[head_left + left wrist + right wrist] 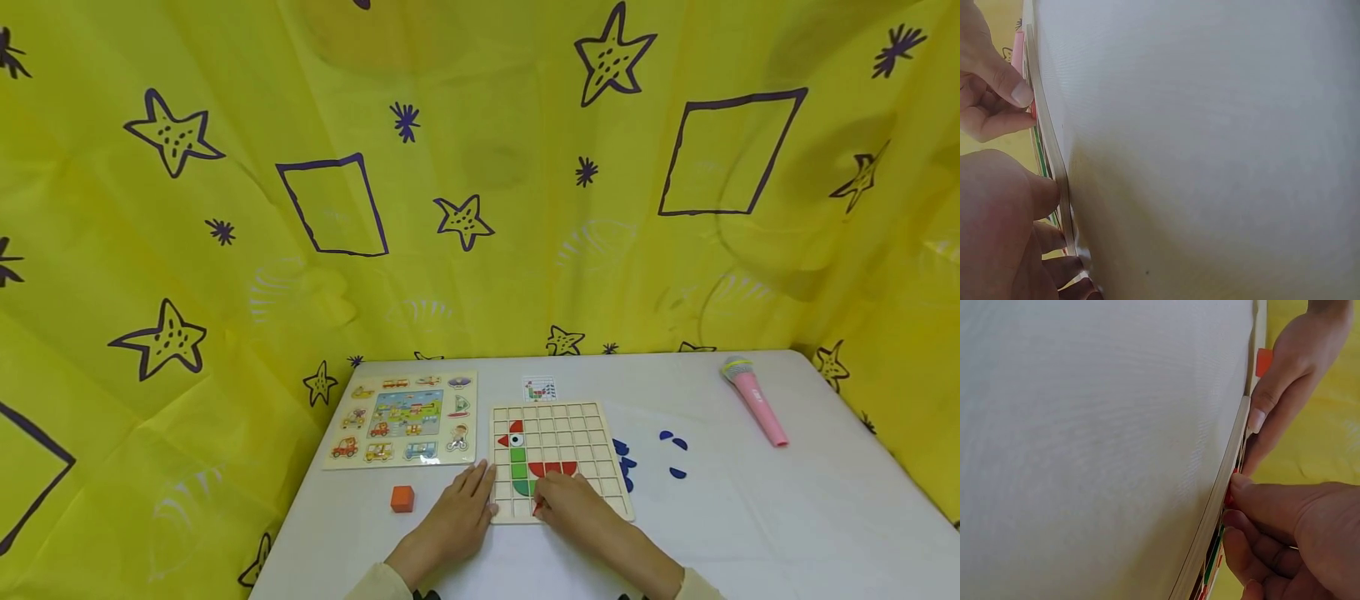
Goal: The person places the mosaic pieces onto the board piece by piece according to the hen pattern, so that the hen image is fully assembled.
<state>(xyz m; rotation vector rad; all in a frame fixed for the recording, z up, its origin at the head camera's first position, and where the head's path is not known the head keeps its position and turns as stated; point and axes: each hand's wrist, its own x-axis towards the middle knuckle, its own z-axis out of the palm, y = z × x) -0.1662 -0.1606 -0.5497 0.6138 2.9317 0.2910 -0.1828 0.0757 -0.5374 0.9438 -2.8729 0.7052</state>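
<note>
A wooden grid board (pixel 588 427) lies on the table with a bird-like figure of coloured pieces in its cells. It has a white eye piece (pixel 517 440), green squares (pixel 518 455) and red pieces (pixel 553 468) along the back. My left hand (pixel 462 510) rests against the board's left edge, its fingers extended and thumb at the near corner. Over the lower middle cells, my right hand (pixel 573 507) pinches a small red piece (pixel 537 509) between thumb and fingers. Its exact shape is mostly hidden by the fingertips. Some cells beneath that hand are covered.
Behind the board lies a small picture card (pixel 540 388). A vehicle puzzle board (pixel 335 452) is at the left, with an orange cube (pixel 402 498) in front. Several dark blue pieces (pixel 678 443) lie to the right, and a pink microphone (pixel 759 406) farther right.
</note>
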